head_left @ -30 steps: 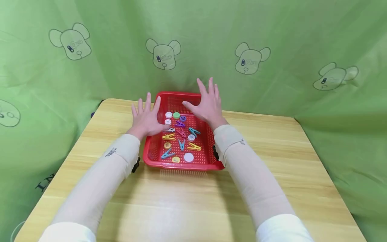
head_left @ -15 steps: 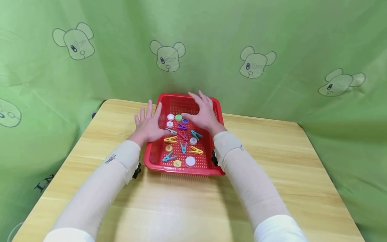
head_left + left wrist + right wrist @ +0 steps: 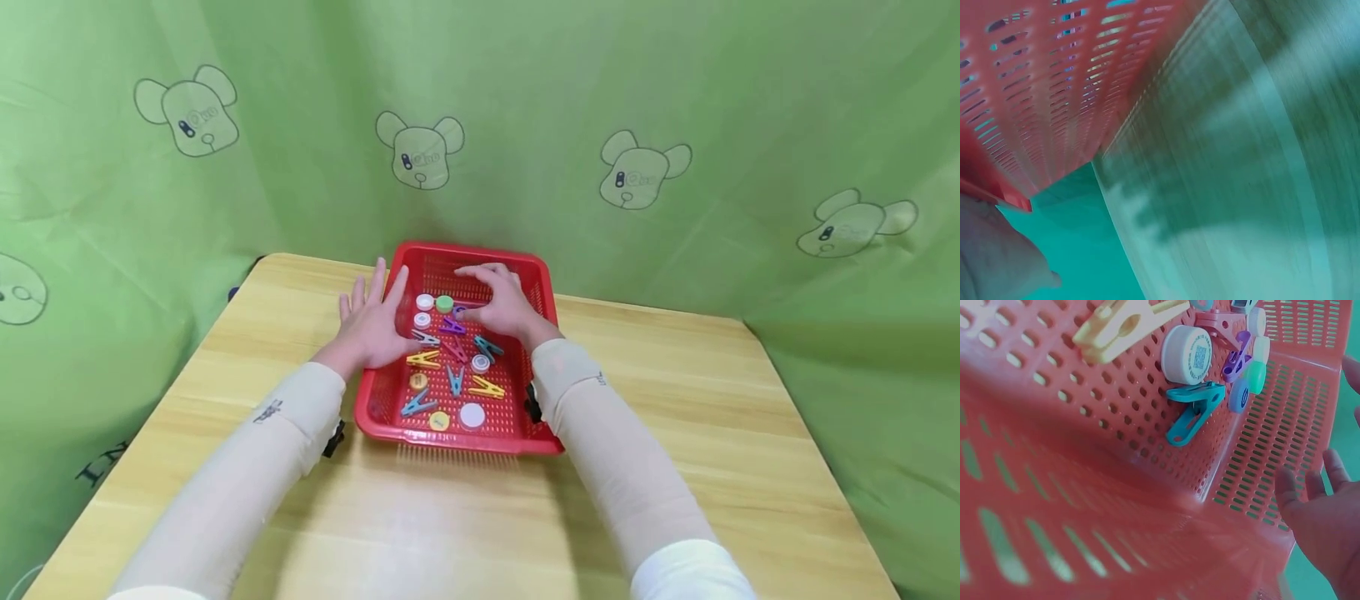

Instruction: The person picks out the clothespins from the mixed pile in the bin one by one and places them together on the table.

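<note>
A red plastic basket (image 3: 457, 444) holds several coloured clothespins and bottle caps. My left hand (image 3: 372, 332) is spread over its left rim, thumb pointing inward above a grey clothespin (image 3: 425, 337). In the left wrist view, part of this hand (image 3: 1004, 256) shows at the lower left, beside the slotted basket wall (image 3: 1054, 106). My right hand (image 3: 501, 307) reaches into the far right part, fingers bent and spread from the thumb. The thumb tip overlaps a blue cap (image 3: 459, 312) close to a green cap (image 3: 444, 303) and a purple clothespin (image 3: 452, 326). Neither hand holds anything.
Nearer in the basket lie yellow clothespins (image 3: 487, 387), a teal clothespin (image 3: 488, 347), a white cap (image 3: 472, 415) and a yellow cap (image 3: 439, 421). The basket stands on a wooden table (image 3: 675, 433). Behind the table hangs a green curtain (image 3: 525, 125).
My right hand has come down from above the far rim into the basket, its fingers bending toward the caps. The left hand stays over the left rim. The head view has tilted slightly.
</note>
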### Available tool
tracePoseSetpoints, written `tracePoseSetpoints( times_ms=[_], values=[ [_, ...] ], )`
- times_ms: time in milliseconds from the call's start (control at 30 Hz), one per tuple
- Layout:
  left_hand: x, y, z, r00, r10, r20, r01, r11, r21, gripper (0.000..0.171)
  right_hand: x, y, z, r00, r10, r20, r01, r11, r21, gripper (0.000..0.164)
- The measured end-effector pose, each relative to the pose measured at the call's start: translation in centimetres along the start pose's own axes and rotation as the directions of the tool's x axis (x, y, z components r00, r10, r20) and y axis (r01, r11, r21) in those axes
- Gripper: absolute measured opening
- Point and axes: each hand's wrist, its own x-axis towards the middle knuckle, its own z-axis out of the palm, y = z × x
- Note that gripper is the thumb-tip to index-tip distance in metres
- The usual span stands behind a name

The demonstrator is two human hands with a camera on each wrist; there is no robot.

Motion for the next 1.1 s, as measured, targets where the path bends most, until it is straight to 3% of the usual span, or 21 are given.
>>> tracePoseSetpoints(
  times_ms=[267,500,767,1100],
  values=[
    [0.0,0.2,-0.1,0.998,0.051,0.043,-0.054,0.996,0.070,0.112,0.9,0.5,0.3,0.987,-0.002,0.160,-0.001,1.000,0.016,0.064],
    [0.1,0.3,-0.6,0.997,0.063,0.045,-0.067,0.993,0.096,0.108,1.8,0.5,0.1,0.972,-0.028,0.233,0.028,1.000,0.004,0.061],
    [0.0,0.4,-0.5,0.997,0.067,0.050,-0.070,0.995,0.066,0.109,2.7,1.2,-0.2,0.918,-0.082,0.387,0.073,0.997,0.037,0.065],
    [0.2,-0.3,0.1,0.996,0.068,0.050,-0.072,0.994,0.079,0.110,3.8,2.3,0.8,0.874,0.023,0.485,-0.034,0.999,0.013,0.061]
  ],
)
